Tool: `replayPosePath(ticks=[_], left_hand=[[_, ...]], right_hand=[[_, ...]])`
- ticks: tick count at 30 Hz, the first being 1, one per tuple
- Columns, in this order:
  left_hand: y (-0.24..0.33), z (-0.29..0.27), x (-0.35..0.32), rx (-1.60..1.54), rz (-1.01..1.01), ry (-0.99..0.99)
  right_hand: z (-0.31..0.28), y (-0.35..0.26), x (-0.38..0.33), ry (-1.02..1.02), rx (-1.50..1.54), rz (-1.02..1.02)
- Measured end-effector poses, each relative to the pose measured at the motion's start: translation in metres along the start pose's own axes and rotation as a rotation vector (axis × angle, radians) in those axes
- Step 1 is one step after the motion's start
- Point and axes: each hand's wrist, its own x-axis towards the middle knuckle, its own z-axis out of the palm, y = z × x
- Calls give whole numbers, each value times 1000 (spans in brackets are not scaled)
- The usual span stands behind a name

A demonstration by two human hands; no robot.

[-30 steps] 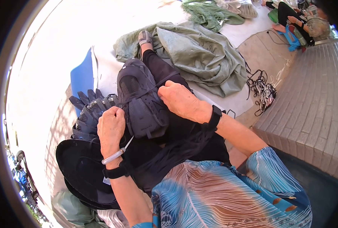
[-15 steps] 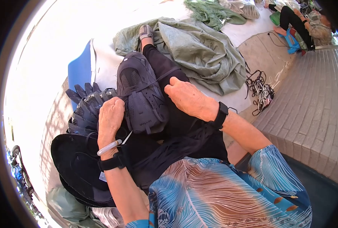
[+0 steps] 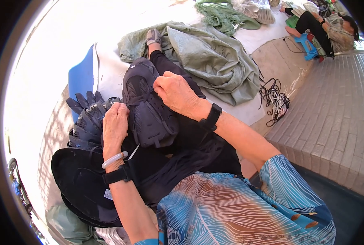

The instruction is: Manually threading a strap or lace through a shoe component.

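Note:
A black mesh shoe upper [image 3: 151, 124] lies across my dark-trousered legs, its rounded toe pointing away from me. A dark shoelace crosses its middle. At the upper's left edge, my left hand [image 3: 115, 122] is closed in a pinch on the lace. My right hand [image 3: 177, 93] is closed too, pinching at the upper's right side near the toe; its fingertips hide most of what they grip. Loose black laces [image 3: 186, 161] are spread over my lap. A thin white pointed strip [image 3: 134, 152] sticks out below the upper, near my left wrist.
More dark shoe uppers [image 3: 90, 124] are stacked on the left, beside a black fabric piece [image 3: 81, 183] with a white label. A green-grey sack [image 3: 214, 61] covers my foot area. Tangled cords [image 3: 276, 104] lie by a brick ledge [image 3: 325, 126]. Another person [image 3: 323, 30] sits far right.
My right hand has moved left and away from me, toward the upper's toe, and the lace stretched between my hands has slackened. My left hand has stayed nearly in place.

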Motion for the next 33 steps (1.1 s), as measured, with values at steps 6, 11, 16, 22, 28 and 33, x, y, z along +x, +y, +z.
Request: replayPosePath(ticks=[6, 11, 16, 22, 28, 33], left_hand=[[-23, 3, 12, 59, 63, -17], [-27, 10, 14, 156, 208, 122], [-12, 3, 7, 87, 21, -3], [-19, 5, 12, 138, 118, 25], [-19, 7, 14, 126, 110, 20], [-37, 11, 24, 229, 296, 125]], right_hand=[[-6, 4, -9, -95, 0, -33], [-7, -9, -12, -99, -26, 0], [-9, -6, -4, -123, -57, -33], [-5, -5, -1, -154, -91, -71], [-10, -12, 1, -206, -149, -52], [-15, -29, 4, -259, -214, -98]])
